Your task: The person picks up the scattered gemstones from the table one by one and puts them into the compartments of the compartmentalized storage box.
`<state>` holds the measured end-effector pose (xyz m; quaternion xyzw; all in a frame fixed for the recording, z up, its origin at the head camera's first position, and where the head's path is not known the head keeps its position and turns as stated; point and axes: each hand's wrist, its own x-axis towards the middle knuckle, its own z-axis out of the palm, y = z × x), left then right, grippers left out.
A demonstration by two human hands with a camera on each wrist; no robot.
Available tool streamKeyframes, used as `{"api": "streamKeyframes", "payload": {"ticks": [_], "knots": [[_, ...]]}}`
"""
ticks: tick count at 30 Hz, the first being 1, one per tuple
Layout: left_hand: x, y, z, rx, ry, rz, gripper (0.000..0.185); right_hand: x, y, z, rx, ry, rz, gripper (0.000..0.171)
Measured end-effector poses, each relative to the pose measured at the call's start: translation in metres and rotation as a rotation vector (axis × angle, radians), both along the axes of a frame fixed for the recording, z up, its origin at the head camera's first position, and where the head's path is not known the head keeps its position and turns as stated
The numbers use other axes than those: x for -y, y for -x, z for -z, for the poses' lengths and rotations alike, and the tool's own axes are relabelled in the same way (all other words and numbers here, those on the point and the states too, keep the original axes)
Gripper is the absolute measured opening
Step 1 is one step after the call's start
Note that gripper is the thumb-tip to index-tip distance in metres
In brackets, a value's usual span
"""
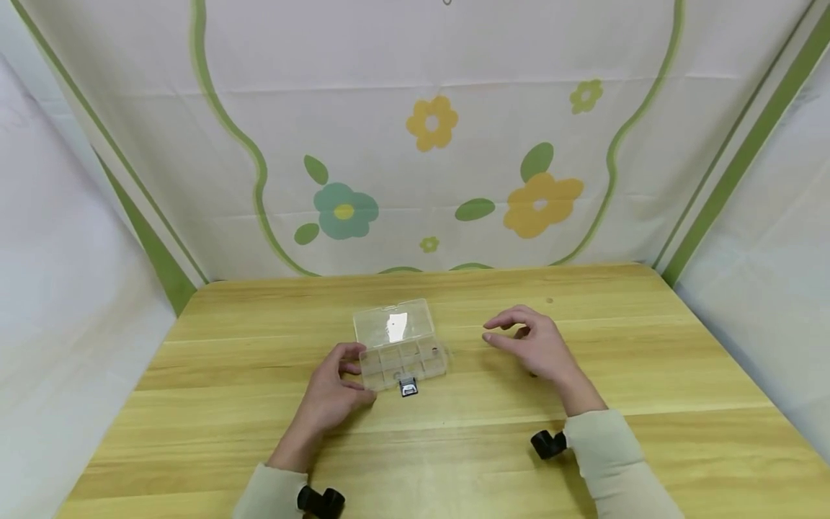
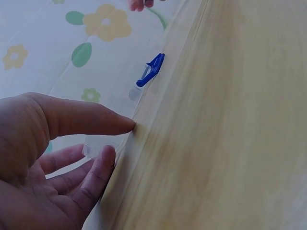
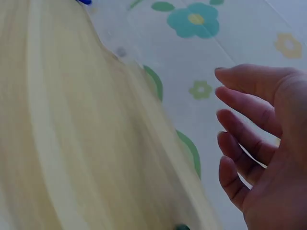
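A clear plastic compartment box (image 1: 403,364) lies on the table with its clear lid (image 1: 382,328) raised at the back. My left hand (image 1: 331,389) holds the box's left end, fingers at the back corner and thumb at the front corner. At the box's front edge is a small dark-blue clip-like piece (image 1: 408,387), blue in the left wrist view (image 2: 151,71); whether it is attached I cannot tell. To the right, apart from the box, my right hand (image 1: 534,346) hovers above the table, fingers loosely bent and nothing seen between them.
Small dark bits show inside the box, too small to name. A tiny dark thing (image 1: 533,374) lies partly hidden beneath my right hand. Farther back is a small round spot (image 1: 549,300) on the wooden table (image 1: 441,447). A flower-print cloth (image 1: 493,144) hangs behind the table.
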<state>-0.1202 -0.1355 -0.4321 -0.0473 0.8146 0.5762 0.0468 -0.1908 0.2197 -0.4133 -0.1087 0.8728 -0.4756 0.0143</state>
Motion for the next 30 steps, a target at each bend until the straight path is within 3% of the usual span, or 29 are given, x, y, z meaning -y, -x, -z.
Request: {"api": "streamKeyframes", "payload": {"ticks": [13,30], "knots": [[0.000,0.001,0.001,-0.009,-0.001,0.010,0.080,-0.053,0.003,0.007,0.102,-0.021,0.044,0.037],[-0.001,0.001,0.001,-0.012,0.002,0.016,0.078,-0.099,0.001,0.015,0.121,-0.112,0.151,0.048]]}}
